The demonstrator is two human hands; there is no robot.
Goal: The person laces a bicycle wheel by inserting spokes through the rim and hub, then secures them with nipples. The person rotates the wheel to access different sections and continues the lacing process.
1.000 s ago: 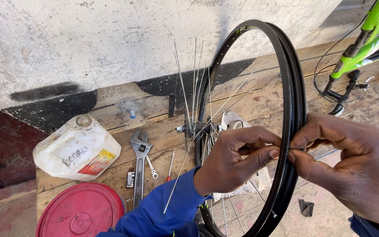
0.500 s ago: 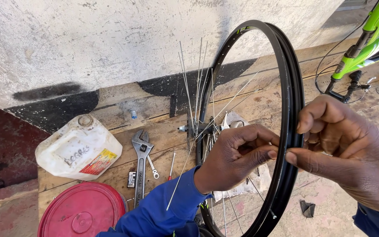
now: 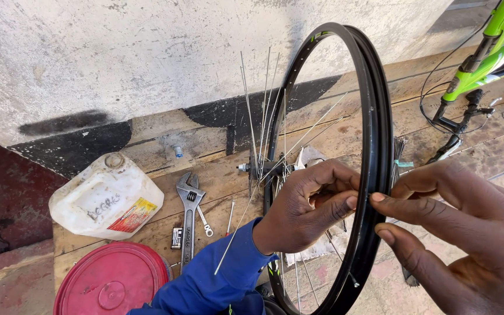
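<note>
A black bicycle wheel rim [image 3: 374, 105] stands upright in front of me, with thin silver spokes [image 3: 263, 111] fanning out loose from its hub [image 3: 261, 169]. My left hand [image 3: 313, 207], in a blue sleeve, reaches through the wheel and pinches a spoke end against the inner side of the rim. My right hand [image 3: 462, 233] is on the outer side of the rim, thumb and forefinger extended and touching the rim edge opposite the left fingers. Whether it holds a small part is hidden.
On the wooden boards lie an adjustable wrench [image 3: 188, 216], a small spanner [image 3: 204, 221], a white plastic jug [image 3: 106, 198] and a red round lid [image 3: 112, 283]. A green bicycle frame [image 3: 485, 52] stands at the right. A rough white wall [image 3: 147, 52] rises behind.
My right hand has opened its fingers and shifted along the outer rim edge. The left hand keeps its pinch at the rim. The wheel stays upright.
</note>
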